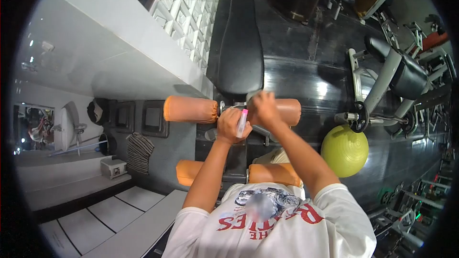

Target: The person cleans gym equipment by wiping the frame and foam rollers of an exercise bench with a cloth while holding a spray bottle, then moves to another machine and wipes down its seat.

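My left hand [233, 125] is closed around a slim clear tube with a pink end [242, 123], held upright in front of the bench. My right hand [263, 109] is beside it with curled, slightly blurred fingers. A small greyish patch shows at its fingertips, but I cannot make out what it is. That hand is over the inner end of the right orange foam roller [289, 111], close to the near end of the black padded bench [242, 48]. The left orange roller [190, 109] lies to the left of my left hand.
Two lower orange rollers [275, 174] are near my body. To the right are a yellow-green exercise ball [345, 151] and a weight machine with black pads [409, 79]. A white wall [114, 52] runs along the left, with a striped mat [139, 153] on the floor.
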Demonstrator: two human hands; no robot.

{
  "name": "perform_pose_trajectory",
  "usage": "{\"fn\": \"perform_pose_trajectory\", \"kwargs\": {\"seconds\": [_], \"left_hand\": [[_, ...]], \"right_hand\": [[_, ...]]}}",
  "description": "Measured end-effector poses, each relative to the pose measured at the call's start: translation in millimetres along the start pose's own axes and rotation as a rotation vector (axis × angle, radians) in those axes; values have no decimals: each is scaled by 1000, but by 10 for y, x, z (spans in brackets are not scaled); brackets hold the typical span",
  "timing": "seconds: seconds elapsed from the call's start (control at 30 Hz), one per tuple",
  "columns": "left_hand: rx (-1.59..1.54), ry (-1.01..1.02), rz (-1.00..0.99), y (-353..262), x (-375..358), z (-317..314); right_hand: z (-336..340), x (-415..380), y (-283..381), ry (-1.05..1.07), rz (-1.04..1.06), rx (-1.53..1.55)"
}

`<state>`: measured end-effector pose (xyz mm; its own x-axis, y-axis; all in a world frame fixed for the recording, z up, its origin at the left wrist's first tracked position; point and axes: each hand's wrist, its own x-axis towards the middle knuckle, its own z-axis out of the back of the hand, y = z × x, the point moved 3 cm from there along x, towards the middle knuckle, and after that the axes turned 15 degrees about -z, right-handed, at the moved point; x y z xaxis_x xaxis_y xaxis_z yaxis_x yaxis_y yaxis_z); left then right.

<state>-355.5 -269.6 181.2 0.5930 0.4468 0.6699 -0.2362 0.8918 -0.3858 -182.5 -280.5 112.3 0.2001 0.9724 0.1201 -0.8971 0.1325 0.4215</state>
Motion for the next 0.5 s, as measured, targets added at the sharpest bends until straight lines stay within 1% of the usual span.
{"fn": "perform_pose_trajectory", "kwargs": {"seconds": [0.03,0.1,0.17,0.23,0.33,0.37,0.43,0.47,0.5], "left_hand": [[-6,0,3,-11,17,16],[-33,9,67,-33,6,0],[-33,-9,57,-66,31,45],[-32,-27,34,-67,44,50],[8,-15,61,-41,0,-7],[8,-23,58,-37,-18,-25],[19,-42,55,-14,-50,-44],[5,-33,82,-32,-37,-33],[5,-23,86,-44,-62,-32]], "right_hand": [[-97,-140,54,39,72,29],[-157,-467,-333,13,45,15],[152,-577,-695,-88,-108,-145],[403,-612,-1091,-114,-274,-51],[542,-605,-1558,-239,-451,-95],[537,-613,-1573,-276,-440,-81],[582,-506,-1240,-348,-408,-45],[501,-475,-1012,-282,-290,20],[434,-468,-684,-312,-81,35]]}}
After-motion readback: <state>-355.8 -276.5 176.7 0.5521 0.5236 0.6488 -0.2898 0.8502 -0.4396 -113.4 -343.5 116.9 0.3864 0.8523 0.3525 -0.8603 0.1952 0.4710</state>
